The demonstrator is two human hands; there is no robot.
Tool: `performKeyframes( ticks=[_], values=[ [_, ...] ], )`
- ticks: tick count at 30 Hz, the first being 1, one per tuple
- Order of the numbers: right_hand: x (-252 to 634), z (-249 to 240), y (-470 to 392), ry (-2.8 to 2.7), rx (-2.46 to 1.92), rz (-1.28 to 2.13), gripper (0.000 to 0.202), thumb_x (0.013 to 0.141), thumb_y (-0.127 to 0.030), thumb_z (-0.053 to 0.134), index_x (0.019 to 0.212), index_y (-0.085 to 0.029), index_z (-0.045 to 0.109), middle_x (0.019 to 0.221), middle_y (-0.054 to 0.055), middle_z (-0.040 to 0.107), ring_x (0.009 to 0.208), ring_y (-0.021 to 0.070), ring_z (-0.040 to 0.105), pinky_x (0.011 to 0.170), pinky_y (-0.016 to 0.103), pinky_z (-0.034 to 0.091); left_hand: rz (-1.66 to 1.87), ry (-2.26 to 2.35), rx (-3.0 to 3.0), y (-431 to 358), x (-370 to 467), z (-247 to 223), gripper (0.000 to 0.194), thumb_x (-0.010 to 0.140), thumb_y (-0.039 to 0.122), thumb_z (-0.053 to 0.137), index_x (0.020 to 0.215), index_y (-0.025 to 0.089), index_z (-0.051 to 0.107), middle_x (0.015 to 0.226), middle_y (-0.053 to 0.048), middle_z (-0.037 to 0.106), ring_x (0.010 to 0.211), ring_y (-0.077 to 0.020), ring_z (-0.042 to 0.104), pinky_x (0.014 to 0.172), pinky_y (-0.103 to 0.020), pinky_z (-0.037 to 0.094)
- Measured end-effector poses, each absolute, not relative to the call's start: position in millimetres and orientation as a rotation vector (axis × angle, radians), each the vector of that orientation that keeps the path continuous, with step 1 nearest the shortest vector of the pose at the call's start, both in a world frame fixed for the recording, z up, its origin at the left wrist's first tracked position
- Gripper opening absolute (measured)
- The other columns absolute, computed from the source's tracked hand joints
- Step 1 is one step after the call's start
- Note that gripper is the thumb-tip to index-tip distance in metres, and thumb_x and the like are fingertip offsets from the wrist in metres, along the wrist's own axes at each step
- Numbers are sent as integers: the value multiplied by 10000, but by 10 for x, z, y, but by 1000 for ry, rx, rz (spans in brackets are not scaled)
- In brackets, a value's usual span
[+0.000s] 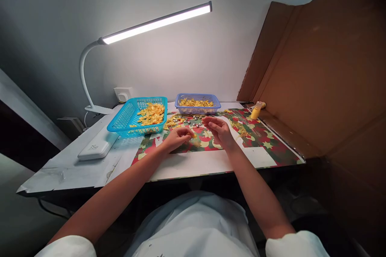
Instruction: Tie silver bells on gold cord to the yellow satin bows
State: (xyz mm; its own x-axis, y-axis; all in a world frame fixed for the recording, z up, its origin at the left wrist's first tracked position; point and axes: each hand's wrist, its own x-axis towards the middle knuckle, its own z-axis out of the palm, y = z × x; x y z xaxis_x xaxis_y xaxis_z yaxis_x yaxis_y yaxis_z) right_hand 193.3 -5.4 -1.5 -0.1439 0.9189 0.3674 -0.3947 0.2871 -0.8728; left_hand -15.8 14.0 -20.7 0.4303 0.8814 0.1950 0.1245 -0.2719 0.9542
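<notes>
My left hand (177, 138) is closed in a pinch over the table, with a small yellow piece (194, 136) at its fingertips; a shiny bit shows beside it. Opposite, my right hand (219, 129) is raised, its thumb and fingers drawn together; what they hold, if anything, is too small to make out. Several small silvery balls (196, 118) lie just beyond the hands. Loose yellow ribbon-like pieces (172, 122) are piled near the left hand. To the right of the right hand lies a tangle of thin gold strands (240, 129).
A blue basket (119, 122) of yellow pieces stands at left, a purple basket (197, 110) of gold pieces at the back. A white power bank (96, 146), a lit lamp (157, 23), a yellow bottle (256, 111) and a cardboard wall (319, 60) surround the patterned sheet (273, 140).
</notes>
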Motion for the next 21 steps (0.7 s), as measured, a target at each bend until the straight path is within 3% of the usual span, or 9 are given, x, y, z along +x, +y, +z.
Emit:
performKeyframes(
  ticks=[3, 7, 10, 13, 21],
  values=[
    [1929, 0, -65, -1215, -534, 1297, 243, 749, -340, 655, 942, -236, 760, 1047, 31, 733, 970, 190, 669, 922, 338, 504, 940, 933, 1702, 150, -165, -214, 158, 668, 290, 672, 747, 156, 701, 703, -3, 654, 558, -98, 545, 544, -218, 441],
    [1930, -11, -41, -1174, -488, 1293, 247, 766, -341, 608, 900, -209, 768, 999, 40, 746, 972, 193, 676, 949, 338, 499, 913, 971, 1711, 176, -169, -237, 177, 685, 320, 679, 748, 158, 707, 649, -2, 658, 552, -107, 558, 529, -211, 437],
    [1911, -31, -10, -1133, -561, 1247, 178, 692, -311, 735, 846, -223, 757, 879, 12, 753, 862, 170, 691, 909, 326, 521, 893, 981, 1716, 201, -170, -260, 198, 681, 333, 683, 752, 151, 715, 648, -12, 666, 549, -106, 558, 502, -199, 427],
    [1885, -48, 18, -1081, -606, 1219, 257, 642, -347, 801, 862, -236, 729, 764, -9, 734, 757, 152, 683, 829, 315, 546, 871, 969, 1729, 212, -165, -272, 215, 681, 351, 685, 744, 148, 720, 644, -17, 667, 534, -98, 540, 481, -191, 409],
    [1875, -86, 75, -1028, -618, 1198, 309, 684, -296, 769, 910, -264, 561, 750, -53, 686, 582, 96, 563, 660, 248, 518, 830, 919, 1824, 168, -120, -272, 212, 674, 325, 684, 771, 150, 752, 707, -55, 714, 600, -137, 600, 534, -220, 448]
  ],
)
